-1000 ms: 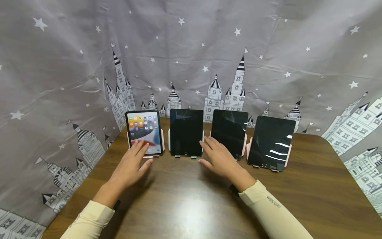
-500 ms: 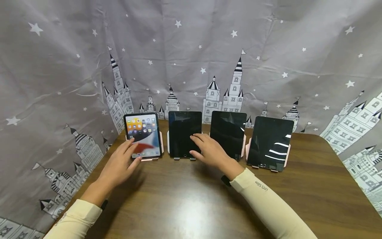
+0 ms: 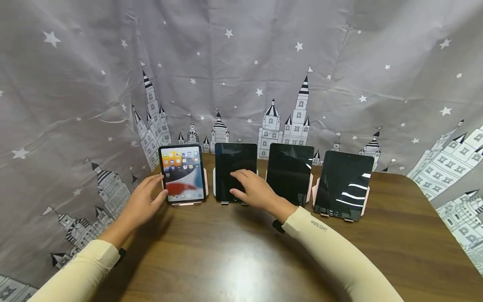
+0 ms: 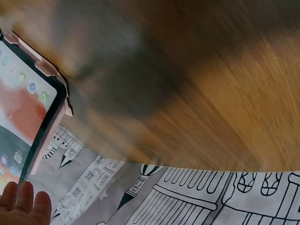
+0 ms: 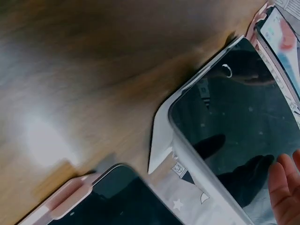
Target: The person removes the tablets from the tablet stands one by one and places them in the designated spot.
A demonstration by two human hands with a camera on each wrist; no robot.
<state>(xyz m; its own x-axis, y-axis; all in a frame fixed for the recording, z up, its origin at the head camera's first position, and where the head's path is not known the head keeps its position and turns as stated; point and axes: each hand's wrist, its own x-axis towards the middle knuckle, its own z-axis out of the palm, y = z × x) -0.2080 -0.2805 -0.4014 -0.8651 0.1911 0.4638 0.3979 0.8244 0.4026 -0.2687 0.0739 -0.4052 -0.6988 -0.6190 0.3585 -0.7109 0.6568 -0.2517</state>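
A tablet with a lit home screen (image 3: 185, 176) leans upright in a pink stand at the left of a row. My left hand (image 3: 139, 203) is at its left edge, fingertips beside the frame and thumb in front of the lower corner. In the left wrist view those fingers (image 4: 24, 199) look straight; whether they touch the edge I cannot tell. My right hand (image 3: 254, 191) reaches across a second tablet (image 3: 226, 157), dark-screened, in a white stand. Its fingers (image 5: 281, 187) are relaxed before the glass and hold nothing; contact is unclear.
Two more dark tablets, the third (image 3: 288, 174) and the fourth (image 3: 345, 180), lean in pink stands to the right. All stand on a brown wooden table (image 3: 226, 251). Behind it hangs a grey curtain (image 3: 241, 54) printed with castles and stars.
My left hand has moved left and down, off the lit screen to its left edge. My right hand has shifted left from beside the third tablet to the front of the second.
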